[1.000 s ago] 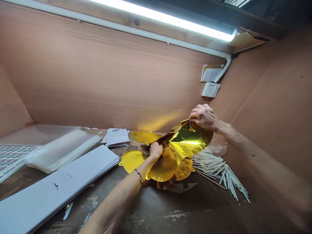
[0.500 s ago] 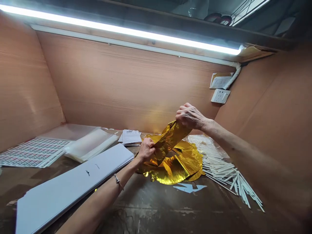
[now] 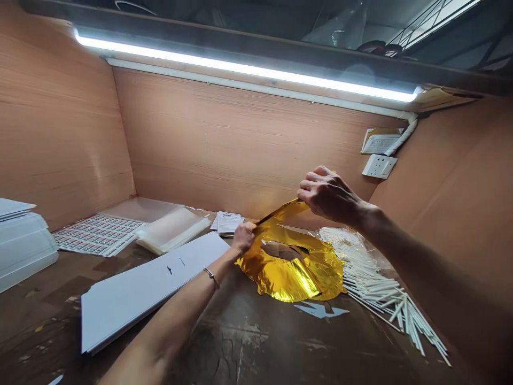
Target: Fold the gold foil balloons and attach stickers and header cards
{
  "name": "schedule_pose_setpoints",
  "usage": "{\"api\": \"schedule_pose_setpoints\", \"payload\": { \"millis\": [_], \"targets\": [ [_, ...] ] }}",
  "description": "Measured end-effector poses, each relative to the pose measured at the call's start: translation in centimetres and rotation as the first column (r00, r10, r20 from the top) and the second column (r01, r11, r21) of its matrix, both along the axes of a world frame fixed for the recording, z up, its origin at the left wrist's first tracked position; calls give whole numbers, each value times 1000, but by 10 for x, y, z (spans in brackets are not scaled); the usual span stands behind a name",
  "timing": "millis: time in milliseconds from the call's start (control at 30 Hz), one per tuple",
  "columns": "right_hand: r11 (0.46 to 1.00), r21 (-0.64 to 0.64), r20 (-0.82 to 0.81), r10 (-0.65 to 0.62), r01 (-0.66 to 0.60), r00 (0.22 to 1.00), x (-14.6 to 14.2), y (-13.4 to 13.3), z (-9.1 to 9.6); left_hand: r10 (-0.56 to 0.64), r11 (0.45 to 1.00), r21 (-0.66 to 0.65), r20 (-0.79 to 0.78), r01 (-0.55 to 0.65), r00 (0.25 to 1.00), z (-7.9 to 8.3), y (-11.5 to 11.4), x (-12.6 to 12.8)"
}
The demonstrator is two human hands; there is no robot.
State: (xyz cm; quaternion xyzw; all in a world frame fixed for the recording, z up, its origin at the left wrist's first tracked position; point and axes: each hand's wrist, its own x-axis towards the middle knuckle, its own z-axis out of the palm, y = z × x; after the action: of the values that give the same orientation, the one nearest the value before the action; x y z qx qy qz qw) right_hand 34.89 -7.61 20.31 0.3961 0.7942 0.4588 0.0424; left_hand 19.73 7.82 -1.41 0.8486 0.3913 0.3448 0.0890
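Gold foil (image 3: 290, 280) now lies flatter, one thin strip lifted between both hands.
The left hand (image 3: 243, 238) is closed, pinching the foil's near edge, and the right hand (image 3: 329, 195) is closed on the strip's raised end, above the foil. Unlike the twisted, lifted band of the earlier frame, most of the foil now rests spread on the tabletop (image 3: 228, 342), a dark gap at its middle. White sticks (image 3: 385, 291) lie just beside it on the right, and a stack of white card (image 3: 152, 283) lies to its left, under the left forearm.
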Motion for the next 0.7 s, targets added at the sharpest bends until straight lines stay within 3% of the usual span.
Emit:
{"api": "schedule_pose_setpoints", "payload": {
  "millis": [100,200,300,367,433,533,600,633,700],
  "targets": [
    [997,59,-96,-39,45,995,20,-33,-45,7,979,205,-84,10,996,11,15,-26],
    [997,10,-195,-74,78,978,39,-73,-126,-92,875,426,-320,230,943,7,12,-46],
    [996,-80,-309,-73,50,948,45,-110,-208,-162,805,438,-488,400,858,-6,-5,-51],
    [996,-83,-396,-74,45,915,39,-128,-245,-150,815,410,-532,409,833,-13,-19,-49],
    [995,-84,-466,-87,54,881,30,-140,-268,-64,866,400,-504,299,861,-17,-32,-44],
    [992,-105,-545,-116,69,830,17,-153,-282,194,939,335,-321,-80,927,-25,-51,-39],
    [988,-141,-594,-140,68,792,12,-160,-283,344,937,123,-170,-326,924,-32,-62,-37],
    [983,-173,-611,-152,57,777,10,-164,-282,407,911,-30,-79,-411,910,-37,-67,-36],
    [966,-257,-632,-184,21,752,7,-168,-275,524,825,-347,173,-447,834,-46,-75,-34]
  ]
}}
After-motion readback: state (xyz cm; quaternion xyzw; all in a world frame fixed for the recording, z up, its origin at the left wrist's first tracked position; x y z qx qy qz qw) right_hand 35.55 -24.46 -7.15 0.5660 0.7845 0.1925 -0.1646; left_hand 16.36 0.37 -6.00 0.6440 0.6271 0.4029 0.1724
